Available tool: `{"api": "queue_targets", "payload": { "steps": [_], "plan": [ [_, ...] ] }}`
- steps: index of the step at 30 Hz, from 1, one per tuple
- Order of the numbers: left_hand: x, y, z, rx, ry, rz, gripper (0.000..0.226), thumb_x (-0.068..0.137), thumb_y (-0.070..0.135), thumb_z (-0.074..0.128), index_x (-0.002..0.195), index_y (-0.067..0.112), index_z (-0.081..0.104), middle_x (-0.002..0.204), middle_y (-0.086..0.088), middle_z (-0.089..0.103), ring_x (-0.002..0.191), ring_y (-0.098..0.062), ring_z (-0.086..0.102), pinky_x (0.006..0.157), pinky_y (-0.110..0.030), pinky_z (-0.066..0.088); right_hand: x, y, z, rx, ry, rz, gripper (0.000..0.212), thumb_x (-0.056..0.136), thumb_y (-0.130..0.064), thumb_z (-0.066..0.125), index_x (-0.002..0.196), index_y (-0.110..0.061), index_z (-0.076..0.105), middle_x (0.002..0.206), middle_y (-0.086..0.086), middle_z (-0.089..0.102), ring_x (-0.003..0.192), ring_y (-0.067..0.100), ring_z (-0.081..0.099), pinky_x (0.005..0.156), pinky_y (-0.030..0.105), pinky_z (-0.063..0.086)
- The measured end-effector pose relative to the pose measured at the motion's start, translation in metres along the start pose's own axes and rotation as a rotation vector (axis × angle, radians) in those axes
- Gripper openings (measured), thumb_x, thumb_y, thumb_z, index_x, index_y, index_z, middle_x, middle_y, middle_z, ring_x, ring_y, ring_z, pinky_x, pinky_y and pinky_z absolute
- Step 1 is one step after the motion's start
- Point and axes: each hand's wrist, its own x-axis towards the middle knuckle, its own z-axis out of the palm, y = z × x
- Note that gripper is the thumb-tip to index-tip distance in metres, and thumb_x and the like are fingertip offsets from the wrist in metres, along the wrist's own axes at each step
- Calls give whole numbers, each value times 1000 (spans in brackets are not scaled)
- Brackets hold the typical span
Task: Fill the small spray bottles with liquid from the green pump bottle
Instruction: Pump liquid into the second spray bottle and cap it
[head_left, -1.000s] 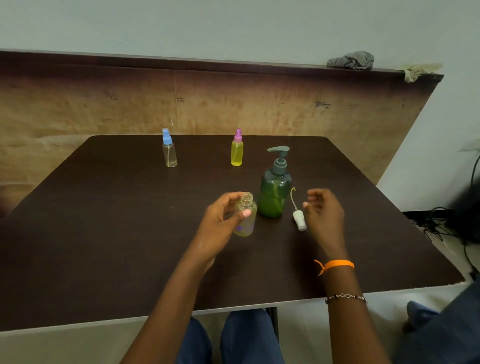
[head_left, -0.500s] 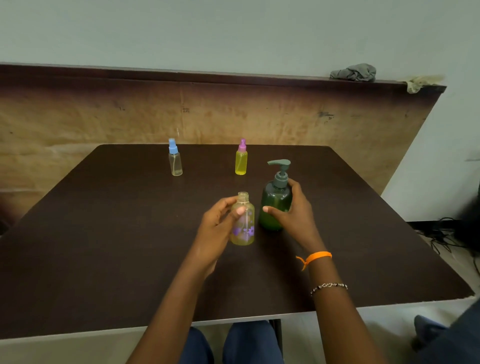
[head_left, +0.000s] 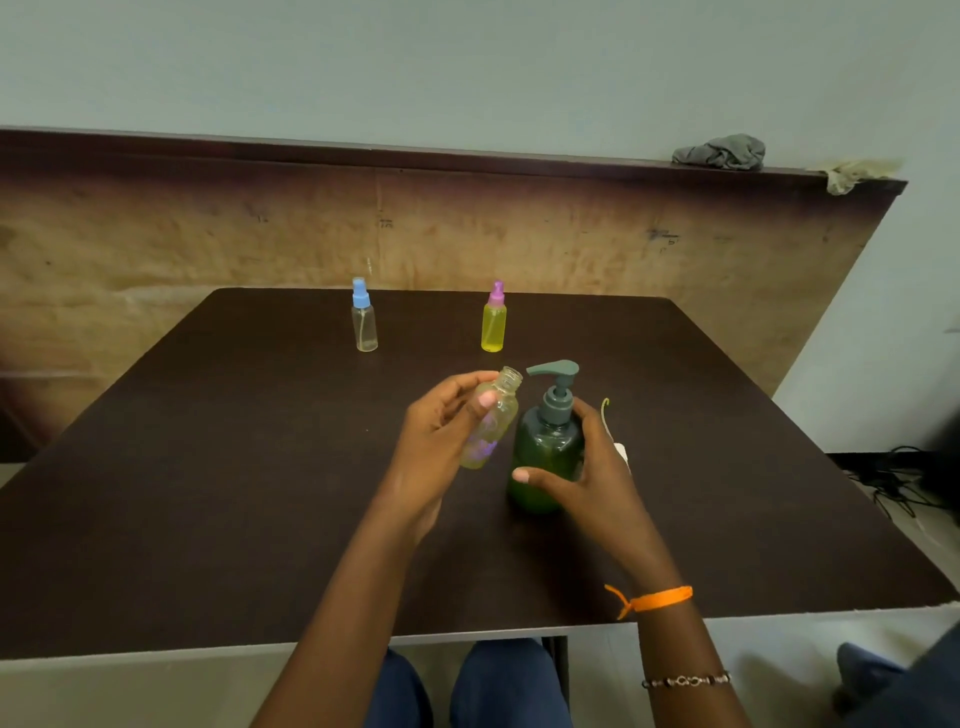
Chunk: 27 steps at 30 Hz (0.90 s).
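Lifted and tilted since before, the open spray bottle (head_left: 491, 422) leans its mouth toward the green pump bottle (head_left: 545, 457). Left hand (head_left: 441, 441) grips it; right hand (head_left: 582, 467) clasps the pump bottle, nozzle just right of that mouth.

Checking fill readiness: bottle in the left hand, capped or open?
Open. The uncapped bottle in the left hand shows a bare threaded neck, tilted toward the green pump bottle; the right hand grips that.

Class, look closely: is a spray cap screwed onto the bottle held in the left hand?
No: the bottle in the left hand shows a bare threaded neck with an open mouth.
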Motion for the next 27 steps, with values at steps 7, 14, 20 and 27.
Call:
{"api": "queue_targets", "payload": {
  "steps": [7, 14, 20, 27],
  "plan": [
    [2, 4, 2, 32, 11, -6, 22, 88, 16, 59, 109, 17, 66, 106, 0, 70, 98, -9, 63, 73, -17, 53, 29, -42, -16, 193, 370, -60, 33, 94, -48, 37, 100, -26, 60, 97, -7, 65, 93, 8, 60, 78, 16, 44],
    [9, 9, 9, 84, 95, 3, 34, 68, 27, 74, 99, 20, 63, 102, -5, 69, 92, -13, 65, 73, -22, 53, 98, -83, -14, 22, 4, 116, 35, 100, -21, 35, 80, -13, 62, 72, 1, 60, 62, 7, 51, 48, 3, 37],
    [15, 7, 10, 99, 152, 52, 19, 71, 23, 74, 87, 18, 67, 89, -2, 70, 84, -11, 66, 65, -21, 52, 117, -73, -2, -196, -192, 265, 39, 98, -7, 36, 73, -8, 66, 67, 3, 57, 60, 12, 48, 59, 23, 37],
    [16, 6, 15, 136, 178, 132, 20, 64, 26, 77, 83, 21, 69, 86, 2, 69, 79, -2, 64, 65, -17, 52, 112, -59, -3, -216, -123, 265, 46, 95, -2, 33, 59, -15, 60, 67, 5, 55, 66, 21, 50, 75, 34, 42]
  ]
}}
